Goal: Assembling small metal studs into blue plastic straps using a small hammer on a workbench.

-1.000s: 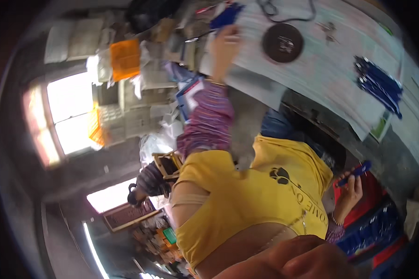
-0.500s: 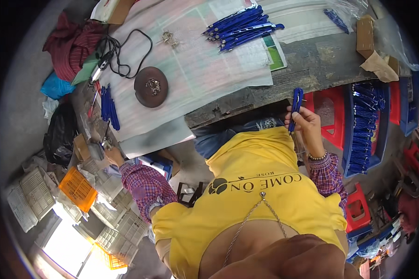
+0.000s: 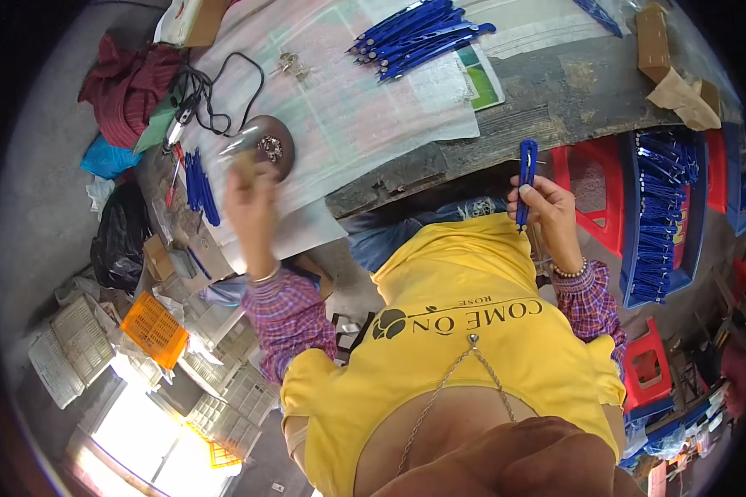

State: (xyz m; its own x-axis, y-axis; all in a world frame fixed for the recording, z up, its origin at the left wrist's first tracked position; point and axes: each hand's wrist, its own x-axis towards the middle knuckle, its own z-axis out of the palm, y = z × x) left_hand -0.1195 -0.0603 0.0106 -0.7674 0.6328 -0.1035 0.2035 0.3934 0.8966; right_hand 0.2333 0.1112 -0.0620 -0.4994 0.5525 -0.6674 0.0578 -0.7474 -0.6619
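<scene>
Right hand (image 3: 549, 214) pinches a blue tool (image 3: 527, 174) between thumb and fingers, near the table's (image 3: 584, 79) front edge. Left hand (image 3: 255, 217) blurred, beside the brown dish (image 3: 267, 127) of small metal bits (image 3: 270, 150); cannot tell if it grips anything. Blue bundle (image 3: 197, 186) left of it; larger blue pile (image 3: 419, 37) beyond, on the white sheet (image 3: 331, 116).

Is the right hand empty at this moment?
No, the right hand holds a slim blue piece near the worn table.
</scene>
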